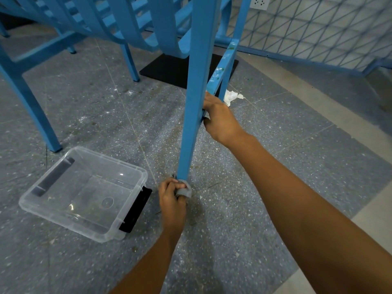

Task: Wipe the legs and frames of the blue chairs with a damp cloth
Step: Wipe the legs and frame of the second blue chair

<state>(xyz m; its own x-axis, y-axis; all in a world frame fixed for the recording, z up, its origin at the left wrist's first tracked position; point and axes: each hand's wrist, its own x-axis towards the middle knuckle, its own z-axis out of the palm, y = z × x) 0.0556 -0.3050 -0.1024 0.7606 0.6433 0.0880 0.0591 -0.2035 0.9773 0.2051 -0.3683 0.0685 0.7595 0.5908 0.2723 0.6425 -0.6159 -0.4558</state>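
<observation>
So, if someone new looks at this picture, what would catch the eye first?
Most likely the tall blue chair leg in the centre, with the left hand pressing a grey cloth round its foot and the right hand gripping it higher up. Next, the clear plastic tub on the floor at lower left.

Single view only, head-worn, wide-angle; no second view for overlap. Scene seen from above, aimed forward and steeply down at speckled floor (265, 170). Both forearms entering from bottom edge, reaching away from lens. Nearest chair leg (196, 98) caught close, centre frame, running top to bottom. Clear plastic box (135, 172) at lower left, near. Further blue chairs (110, 20) across top left, tiled wall (322, 28) at top right. Straight lines bent at edges by lens.
</observation>
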